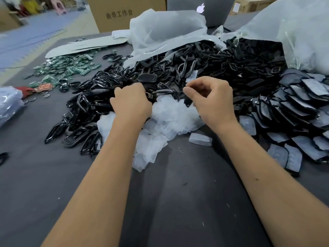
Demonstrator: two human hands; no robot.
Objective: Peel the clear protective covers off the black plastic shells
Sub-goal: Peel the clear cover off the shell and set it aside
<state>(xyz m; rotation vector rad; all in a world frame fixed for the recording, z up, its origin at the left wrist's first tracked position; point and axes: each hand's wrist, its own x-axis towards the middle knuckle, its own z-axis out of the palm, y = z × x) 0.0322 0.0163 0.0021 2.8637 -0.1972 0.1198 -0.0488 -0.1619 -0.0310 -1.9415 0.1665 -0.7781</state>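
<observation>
Hands work at the centre of the frame, over a dark grey table (pixel 178 202) with a matte, cloth-like surface. The left hand (pixel 130 102) lies knuckles up, its fingers curled down into the pile of black plastic shells (pixel 178 68); what they grip I cannot tell. The right hand (pixel 212 98) is curled, and its thumb and forefinger pinch a small black shell piece (pixel 187 101) with a jagged lower edge, held just above the heap of peeled covers (pixel 169 116). These covers are thin, cloudy and crumpled, and they spread from between the wrists toward the lower centre. The shells are glossy, mostly curved frames and loops, and they run from the middle left up to the upper right, where they spill out of a white plastic bag (pixel 165 31). At the right edge lie flat black shells with covers still on (pixel 299 111), overlapping like roof tiles, with a frosted look. Green circuit boards (pixel 71 68) are scattered at the upper left, thin and rectangular. A cardboard box (pixel 124 11) and a grey laptop (pixel 201 8) stand at the top edge. Open table shows in the lower part of the frame, between and beside the forearms, and also at the left edge.
</observation>
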